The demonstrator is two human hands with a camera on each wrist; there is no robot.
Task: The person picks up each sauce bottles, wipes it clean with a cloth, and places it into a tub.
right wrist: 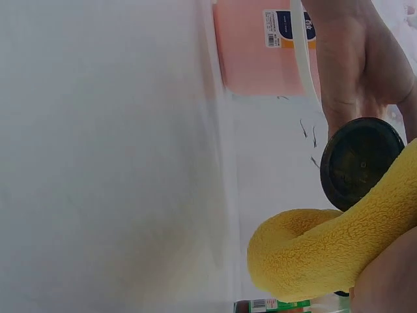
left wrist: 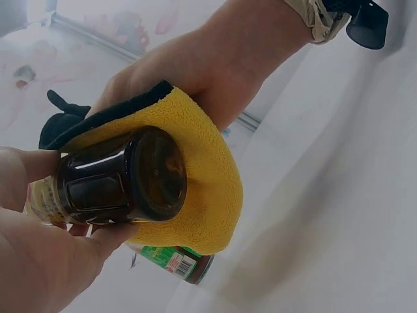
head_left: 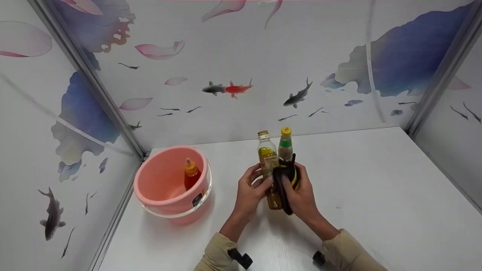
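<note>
"Two hands are busy here; what do they hold?"

"The left hand [head_left: 250, 188] grips an oil bottle [head_left: 268, 156], its fingers and thumb curled round the body. The right hand [head_left: 302, 192] clutches a yellow-and-black cloth [left wrist: 212, 189], thumb laid over the black face. Most of its other fingers are behind the cloth, so I can't tell whether they're together or apart."

"And where is all that, going by the pink bucket [head_left: 158, 173]?"

"To the right of the bucket, the left hand nearer to it and the right hand farther off. The oil bottle is right of it too."

"Which way does the oil bottle point?"

"Its long axis runs away from the person: gold cap up and outward, base down and toward the wearer. It's held off the table [head_left: 376, 195], and both wrist views catch its round, dark underside."

"How does the cloth lie?"

"Its yellow face is turned to the bottle and folds along its side."

"Other bottles?"

"A yellow-capped bottle [head_left: 285, 145] with a green band stands right of the bucket, partly covered by the cloth. Inside the bucket, near its right wall, a red squeeze bottle [head_left: 191, 178] has its yellow nozzle upward."
</note>
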